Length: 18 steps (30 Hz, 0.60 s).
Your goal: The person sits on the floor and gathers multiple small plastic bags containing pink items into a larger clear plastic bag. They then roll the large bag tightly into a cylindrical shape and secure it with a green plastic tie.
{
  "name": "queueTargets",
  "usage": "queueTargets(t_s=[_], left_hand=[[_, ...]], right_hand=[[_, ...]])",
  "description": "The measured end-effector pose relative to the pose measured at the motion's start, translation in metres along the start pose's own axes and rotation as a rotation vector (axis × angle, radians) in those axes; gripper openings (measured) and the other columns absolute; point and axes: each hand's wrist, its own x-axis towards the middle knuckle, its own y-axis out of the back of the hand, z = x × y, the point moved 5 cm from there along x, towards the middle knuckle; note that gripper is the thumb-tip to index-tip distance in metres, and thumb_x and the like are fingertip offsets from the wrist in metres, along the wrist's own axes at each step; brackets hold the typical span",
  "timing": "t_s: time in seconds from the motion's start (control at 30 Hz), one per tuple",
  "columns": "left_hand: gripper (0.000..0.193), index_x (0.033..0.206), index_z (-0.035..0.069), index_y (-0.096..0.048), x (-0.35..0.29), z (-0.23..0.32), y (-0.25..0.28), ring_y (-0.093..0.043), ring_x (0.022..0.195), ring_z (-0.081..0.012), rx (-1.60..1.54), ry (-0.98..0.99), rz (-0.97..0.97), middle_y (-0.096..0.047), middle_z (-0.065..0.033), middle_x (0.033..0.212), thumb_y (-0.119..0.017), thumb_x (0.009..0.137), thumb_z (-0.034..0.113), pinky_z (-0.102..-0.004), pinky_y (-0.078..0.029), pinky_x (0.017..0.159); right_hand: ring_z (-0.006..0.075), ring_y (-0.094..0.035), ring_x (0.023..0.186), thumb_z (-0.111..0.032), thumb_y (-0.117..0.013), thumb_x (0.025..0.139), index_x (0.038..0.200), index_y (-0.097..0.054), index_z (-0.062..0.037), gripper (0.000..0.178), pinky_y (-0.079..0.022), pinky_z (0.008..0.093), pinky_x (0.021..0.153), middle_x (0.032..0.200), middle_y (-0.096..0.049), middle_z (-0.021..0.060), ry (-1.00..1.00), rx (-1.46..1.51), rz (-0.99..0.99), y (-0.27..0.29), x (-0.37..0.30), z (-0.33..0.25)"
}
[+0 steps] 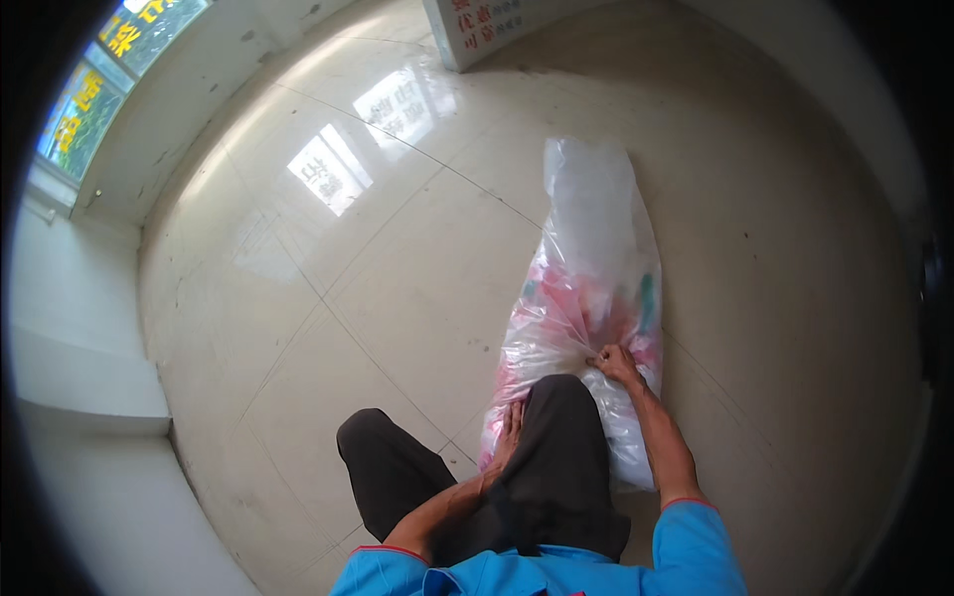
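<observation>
A long, clear plastic bag (596,238) lies on the floor in front of me. Pink and white soft stuff with some green patches (566,298) shows through its nearer half, while its far end is flat and whitish. My right hand (617,364) pinches the bag's film near the middle, and creases run outward from the fingers. Beside my knee, my left hand (510,434) lies against the bag's left side with its fingers stretched out. My right knee (561,417) is over the near part of the bag and hides some of it.
Glossy beige floor tiles (397,258) surround the bag. A white board with red lettering (487,30) stands at the far side. Along the left run a pale wall with a ledge (89,417) and a window (99,89). My left knee (373,437) is bent left of the bag.
</observation>
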Motion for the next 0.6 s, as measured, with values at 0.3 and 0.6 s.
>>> queueTargets(t_s=[0.3, 0.6], left_hand=[[0.053, 0.128, 0.004, -0.058, 0.044, -0.052, 0.069, -0.046, 0.129, -0.0362, -0.537, 0.257, -0.582, -0.057, -0.0205, 0.129, -0.066, 0.078, 0.02, -0.0435, -0.04, 0.105], [0.061, 0.149, 0.014, -0.037, 0.149, -0.059, 0.047, -0.017, 0.147, -0.0393, -0.001, 0.015, -0.19, -0.025, -0.0205, 0.156, -0.053, 0.09, 0.019, -0.0541, -0.015, 0.118]], right_hand=[[0.0341, -0.068, 0.089, -0.043, -0.08, 0.069, 0.084, -0.071, -0.0078, 0.039, -0.051, 0.0429, 0.079, 0.088, -0.071, 0.0172, -0.143, 0.017, -0.057, 0.016, -0.01, 0.0], [0.0391, -0.059, 0.108, -0.031, -0.069, 0.081, 0.107, -0.062, 0.0003, 0.041, -0.049, 0.0475, 0.089, 0.114, -0.061, 0.0219, -0.022, -0.259, 0.017, 0.071, -0.016, -0.091]])
